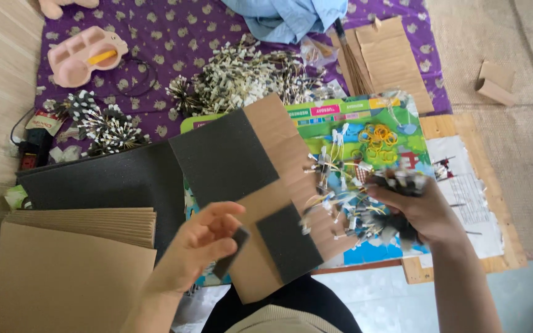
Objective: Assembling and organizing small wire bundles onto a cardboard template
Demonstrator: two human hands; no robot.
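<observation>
Visibly, two hands (pixel 202 243) (pixel 417 209), one cardboard sheet (pixel 285 185).

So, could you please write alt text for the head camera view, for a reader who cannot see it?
The left hand holds a cardboard sheet bearing dark foam patches, while the right hand grips a bundle of small white-tagged wires. Behind lie a colourful board, yellow rubber bands and a purple patterned cloth.
</observation>
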